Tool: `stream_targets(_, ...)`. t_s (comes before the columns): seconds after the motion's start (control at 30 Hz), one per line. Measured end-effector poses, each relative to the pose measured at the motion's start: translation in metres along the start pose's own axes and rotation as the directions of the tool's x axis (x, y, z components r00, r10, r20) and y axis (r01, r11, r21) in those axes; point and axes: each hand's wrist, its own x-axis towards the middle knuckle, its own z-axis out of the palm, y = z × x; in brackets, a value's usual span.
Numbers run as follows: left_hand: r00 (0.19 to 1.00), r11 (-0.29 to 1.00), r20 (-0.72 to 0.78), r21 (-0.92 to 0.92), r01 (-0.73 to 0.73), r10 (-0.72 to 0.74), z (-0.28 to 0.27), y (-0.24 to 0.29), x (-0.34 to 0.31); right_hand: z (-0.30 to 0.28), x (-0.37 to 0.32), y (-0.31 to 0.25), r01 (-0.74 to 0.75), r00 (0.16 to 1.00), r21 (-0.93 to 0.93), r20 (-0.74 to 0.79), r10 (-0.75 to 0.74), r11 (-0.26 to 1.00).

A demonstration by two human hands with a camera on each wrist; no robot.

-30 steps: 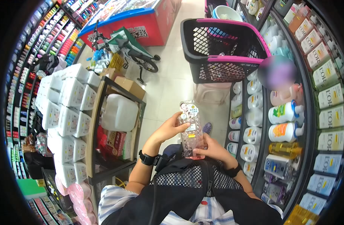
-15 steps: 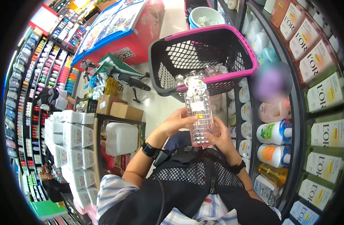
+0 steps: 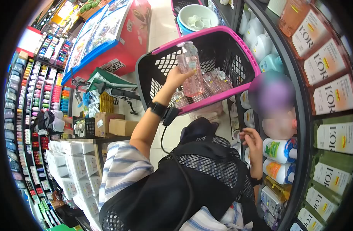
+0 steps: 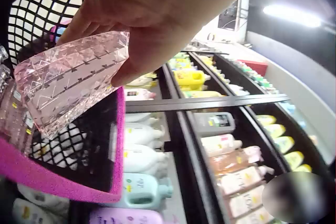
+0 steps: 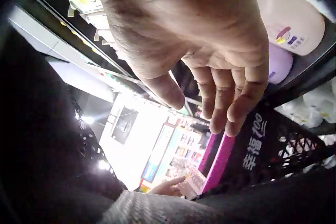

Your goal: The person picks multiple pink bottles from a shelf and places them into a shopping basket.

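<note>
In the head view my left hand (image 3: 177, 78) grips a clear pink faceted bottle (image 3: 192, 82) over the black basket with a pink rim (image 3: 243, 42). More such bottles (image 3: 216, 81) lie inside the basket. The left wrist view shows the bottle (image 4: 73, 79) held by the left hand (image 4: 142, 14), above the pink rim (image 4: 63, 184). My right hand (image 3: 254, 144) holds nothing, beside the shelf at the right; in the right wrist view this hand (image 5: 199, 40) has its fingers loosely bent.
Shelves of bottles (image 3: 278, 150) run along the right. A white basin (image 3: 199, 17) stands behind the basket. At the left are a red and blue freezer (image 3: 126, 42), cardboard boxes (image 3: 122, 127) and stacked white packs (image 3: 78, 161); a bicycle stands between freezer and boxes.
Both hands were on the bottle; the right hand has let go and moved right. The left hand has carried the bottle forward over the basket, which appears nearer and further left.
</note>
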Motion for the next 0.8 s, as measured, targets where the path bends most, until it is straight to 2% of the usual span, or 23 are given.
stream_targets(0.03,1.000,0.995,0.027,0.098,0.011,-0.014,0.003,-0.009,0.019,-0.006,0.001,0.006,-0.020,0.998,0.006,-0.055,0.021,1.000)
stream_targets(0.1,0.987,0.971,0.088,0.212,0.113,-0.134,0.014,-0.044,0.058,-0.010,0.000,0.009,-0.042,0.991,0.008,-0.125,0.043,0.999)
stream_targets(0.13,0.958,0.937,0.119,0.269,0.222,-0.261,0.021,-0.047,0.070,-0.011,0.000,0.009,-0.103,0.984,-0.021,-0.150,0.098,0.995)
stream_targets(0.17,0.967,0.959,0.128,0.207,0.193,-0.222,0.030,-0.073,0.085,-0.011,0.000,0.009,-0.163,0.972,-0.046,-0.179,0.153,0.986)
stream_targets(0.23,0.930,0.942,0.158,0.104,0.319,-0.333,0.045,-0.087,0.094,-0.008,0.003,0.009,-0.201,0.957,-0.021,-0.219,0.192,0.979)
stream_targets(0.27,0.881,0.911,0.240,0.044,0.410,-0.408,0.050,-0.115,0.110,-0.006,0.004,0.008,-0.220,0.950,-0.026,-0.234,0.208,0.975)
stream_targets(0.3,0.867,0.904,0.263,0.055,0.424,-0.423,0.060,-0.146,0.117,-0.003,0.002,0.007,-0.245,0.942,-0.031,-0.246,0.230,0.969)
stream_targets(0.37,0.806,0.758,0.311,-0.289,0.586,-0.504,0.076,-0.186,0.126,-0.004,0.002,0.017,-0.297,0.918,-0.028,-0.282,0.277,0.955)
stream_targets(0.43,0.766,0.749,0.341,-0.213,0.628,-0.545,0.088,-0.185,0.126,-0.003,-0.001,0.026,-0.339,0.905,-0.031,-0.283,0.317,0.940)
stream_targets(0.5,0.672,0.663,0.161,-0.112,0.740,-0.723,0.104,-0.185,0.128,-0.001,-0.005,0.031,-0.377,0.883,-0.025,-0.312,0.351,0.926)
stream_targets(0.57,0.675,0.670,0.166,-0.096,0.737,-0.719,0.118,-0.220,0.138,0.007,-0.009,0.030,-0.423,0.845,-0.002,-0.362,0.394,0.906)
stream_targets(0.63,0.649,0.657,0.246,-0.061,0.751,-0.720,0.126,-0.245,0.150,0.011,-0.011,0.033,-0.448,0.817,0.036,-0.390,0.425,0.894)
stream_targets(0.67,0.655,0.678,0.229,0.030,0.735,-0.720,0.132,-0.275,0.159,0.016,-0.011,0.028,-0.454,0.808,0.044,-0.401,0.432,0.890)
stream_targets(0.7,0.645,0.673,0.242,0.048,0.738,-0.725,0.134,-0.277,0.163,0.021,-0.012,0.025,-0.459,0.798,0.054,-0.413,0.439,0.887)
stream_targets(0.73,0.703,0.737,0.284,0.454,0.500,-0.652,0.134,-0.271,0.165,0.023,-0.013,0.025,-0.459,0.795,0.058,-0.419,0.439,0.886)
stream_targets(0.77,0.727,0.646,0.365,0.750,0.139,-0.581,0.132,-0.265,0.168,0.026,-0.013,0.025,-0.465,0.783,0.071,-0.432,0.447,0.883)
stream_targets(0.8,0.686,0.444,0.625,0.769,-0.460,-0.372,0.122,-0.253,0.157,0.029,-0.013,0.026,-0.465,0.772,0.105,-0.439,0.460,0.879)
